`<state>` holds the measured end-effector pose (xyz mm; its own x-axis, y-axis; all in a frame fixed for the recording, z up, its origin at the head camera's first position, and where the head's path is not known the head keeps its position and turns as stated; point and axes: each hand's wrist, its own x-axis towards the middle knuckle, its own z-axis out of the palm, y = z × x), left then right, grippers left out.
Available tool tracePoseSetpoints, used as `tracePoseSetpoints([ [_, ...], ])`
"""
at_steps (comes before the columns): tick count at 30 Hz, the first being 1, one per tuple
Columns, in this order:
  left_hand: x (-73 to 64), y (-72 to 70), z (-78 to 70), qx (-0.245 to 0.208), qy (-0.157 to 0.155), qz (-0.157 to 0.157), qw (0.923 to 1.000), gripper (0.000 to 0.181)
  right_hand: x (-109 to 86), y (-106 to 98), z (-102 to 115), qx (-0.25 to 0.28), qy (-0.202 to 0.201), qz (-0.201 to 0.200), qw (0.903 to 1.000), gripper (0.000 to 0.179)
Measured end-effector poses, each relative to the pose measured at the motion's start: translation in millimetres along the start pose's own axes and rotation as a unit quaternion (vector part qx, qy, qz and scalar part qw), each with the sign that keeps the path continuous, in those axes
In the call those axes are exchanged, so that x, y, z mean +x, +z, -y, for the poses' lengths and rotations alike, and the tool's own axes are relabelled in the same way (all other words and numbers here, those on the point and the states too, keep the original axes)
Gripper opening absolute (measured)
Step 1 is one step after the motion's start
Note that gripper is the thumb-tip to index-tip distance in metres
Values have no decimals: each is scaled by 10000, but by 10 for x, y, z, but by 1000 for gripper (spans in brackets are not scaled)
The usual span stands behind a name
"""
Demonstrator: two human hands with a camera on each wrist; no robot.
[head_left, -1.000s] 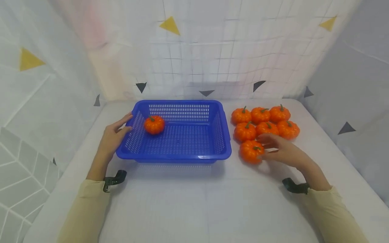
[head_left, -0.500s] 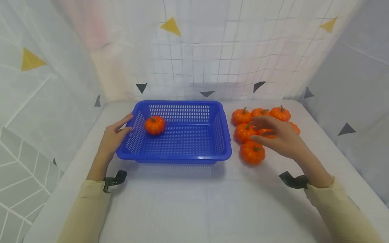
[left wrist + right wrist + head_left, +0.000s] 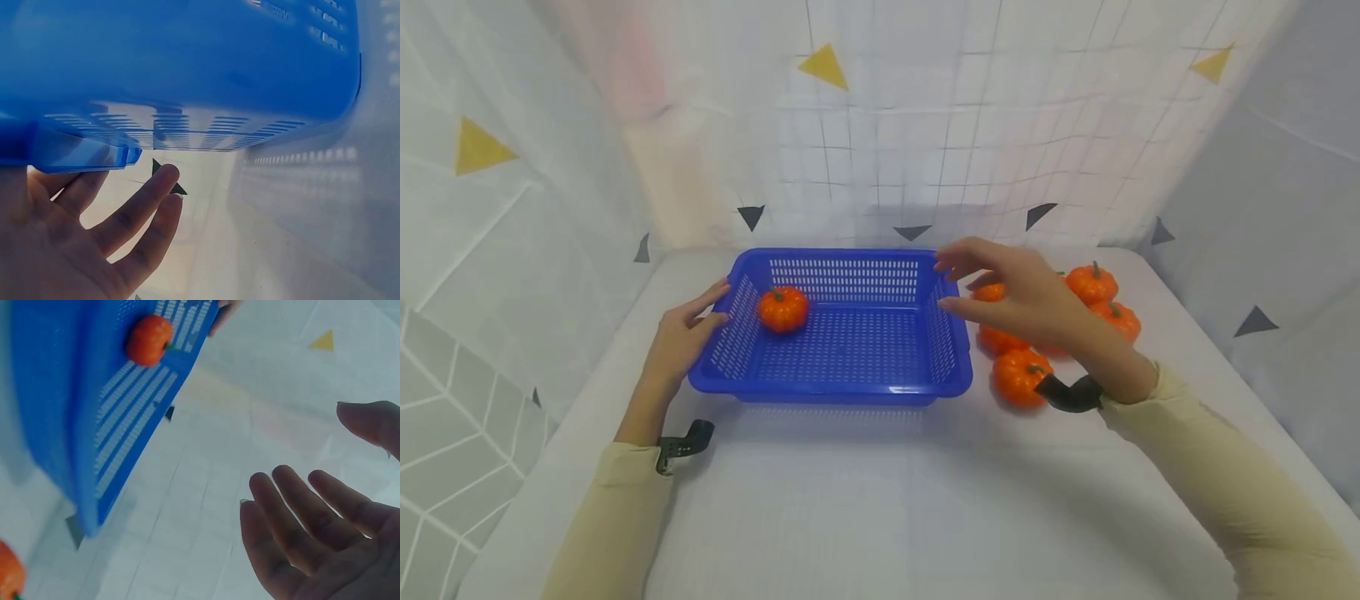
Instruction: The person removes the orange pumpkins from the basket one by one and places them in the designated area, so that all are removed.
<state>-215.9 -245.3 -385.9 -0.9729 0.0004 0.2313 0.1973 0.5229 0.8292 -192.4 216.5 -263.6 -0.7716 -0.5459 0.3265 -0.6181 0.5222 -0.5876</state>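
A blue plastic basket (image 3: 831, 388) with slotted walls stands on the table, one small orange pumpkin (image 3: 783, 311) near its left wall. My left hand (image 3: 674, 343) rests at the basket's left rim; in the left wrist view its fingers (image 3: 140, 219) extend loosely beside the rim. Raised over the basket's right rim, my right hand (image 3: 1030, 296) has parted fingers and, in the right wrist view, nothing between thumb and fingers (image 3: 300, 531). Several more pumpkins lie in a group to the right of the basket, partly hidden by this hand; the nearest pumpkin (image 3: 1019, 377) sits at the front.
White cloth walls (image 3: 880, 125) with printed triangles enclose the table's back and sides. The white tabletop (image 3: 820, 508) extends in front of the basket. Behind the right hand are a far pumpkin (image 3: 1092, 284) and a right-side pumpkin (image 3: 1117, 322). Each wrist wears a dark strap (image 3: 1075, 394).
My right hand has risen from the front pumpkin and moved left across the group to the basket's right rim. The pumpkins, the basket and my left hand have stayed in place.
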Motion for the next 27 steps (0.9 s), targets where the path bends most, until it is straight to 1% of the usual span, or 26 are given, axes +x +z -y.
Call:
tracePoseSetpoints([
  [6,-3,6,-7,-55,-29,-22,10000,47,354,135,118,231,-401,74,9989,46],
  [9,-1,23,9,-88,-17,-21,10000,47,520,195,144,426,-388,204,9981,46],
  [12,-8,46,18,-139,-10,12,9999,46,664,263,153,602,-261,360,9972,44],
  [14,-13,63,22,-148,8,28,9999,46,755,311,143,703,-257,428,9963,42],
  [20,-5,90,-2,-152,51,-3,9999,46,996,411,114,551,-436,522,9962,38],
  [27,4,68,-15,-122,51,-16,9999,46,1241,558,80,421,-420,631,9962,35],
])
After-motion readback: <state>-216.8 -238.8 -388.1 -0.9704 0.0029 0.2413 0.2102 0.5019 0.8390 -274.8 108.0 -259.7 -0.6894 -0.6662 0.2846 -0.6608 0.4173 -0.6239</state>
